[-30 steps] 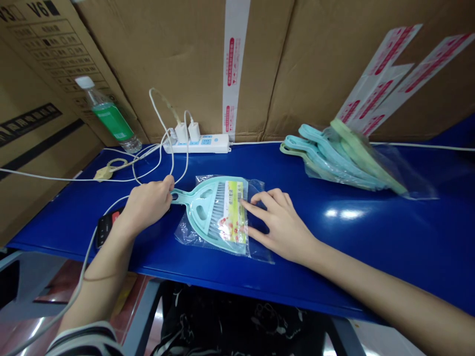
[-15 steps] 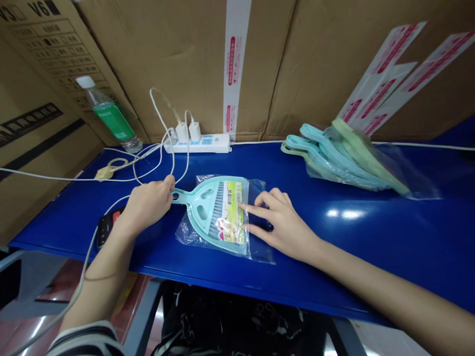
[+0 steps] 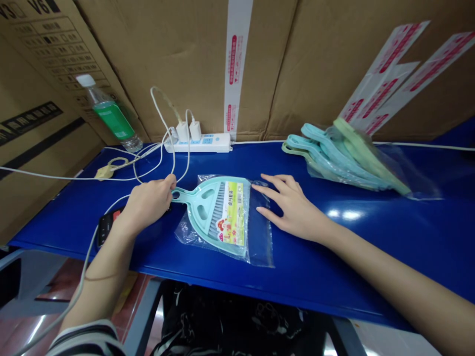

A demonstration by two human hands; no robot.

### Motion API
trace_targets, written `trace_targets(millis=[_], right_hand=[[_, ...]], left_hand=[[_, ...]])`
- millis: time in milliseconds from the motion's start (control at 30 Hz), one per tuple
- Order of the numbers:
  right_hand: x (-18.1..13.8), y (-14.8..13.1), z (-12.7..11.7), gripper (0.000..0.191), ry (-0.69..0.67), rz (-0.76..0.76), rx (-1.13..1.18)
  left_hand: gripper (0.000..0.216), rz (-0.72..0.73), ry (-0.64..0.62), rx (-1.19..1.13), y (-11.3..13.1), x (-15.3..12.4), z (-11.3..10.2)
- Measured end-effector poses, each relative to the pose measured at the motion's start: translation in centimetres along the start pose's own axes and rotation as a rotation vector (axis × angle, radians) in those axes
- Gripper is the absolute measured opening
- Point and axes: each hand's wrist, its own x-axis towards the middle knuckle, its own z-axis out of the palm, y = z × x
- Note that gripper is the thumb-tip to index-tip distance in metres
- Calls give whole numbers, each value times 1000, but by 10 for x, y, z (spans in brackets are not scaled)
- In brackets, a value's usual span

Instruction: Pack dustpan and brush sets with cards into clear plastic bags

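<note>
A light-blue dustpan (image 3: 202, 212) with a small brush (image 3: 218, 210) in it lies on the blue table, its handle pointing left. A printed yellow-and-white label card (image 3: 233, 212) covers part of the brush. Around the set is a clear plastic bag (image 3: 261, 247), which spreads past the pan's right edge. My left hand (image 3: 150, 200) is closed on the handle end. Just off the pan's right side, my right hand (image 3: 287, 205) has its fingers spread over the bag's loose end; whether they touch the plastic I cannot tell.
Several bagged blue and green dustpans (image 3: 345, 158) lie at the back right. A power strip (image 3: 202, 143) with chargers and white cables stands at the back, a water bottle (image 3: 115, 118) to its left. A phone (image 3: 107, 227) lies beside my left forearm. Cardboard (image 3: 178, 54) walls the back.
My right hand has moved right, off the label card, with its fingers spreading wider. My left hand stays on the handle, and the dustpan lies nearly where it was.
</note>
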Motion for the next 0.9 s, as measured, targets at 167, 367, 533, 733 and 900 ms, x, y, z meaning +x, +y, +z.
trace_targets(millis=[167,367,533,733,900], right_hand=[[2,1,-5,42,-35,7,103],[2,4,-5,35,18,19,121],[3,9,-16,17,5,10,86],[-1,7,-44,15,-191,104,110],[-12,3,-60,13,-463,218,165]], left_hand=[[26,175,268,-5,-1,1,10],[27,789,206,-364,8,-2,15],[25,1061,18,-571,12,-8,15],[19,1127,42,-580,13,-7,17],[38,1064,164,-550,10,-2,19]])
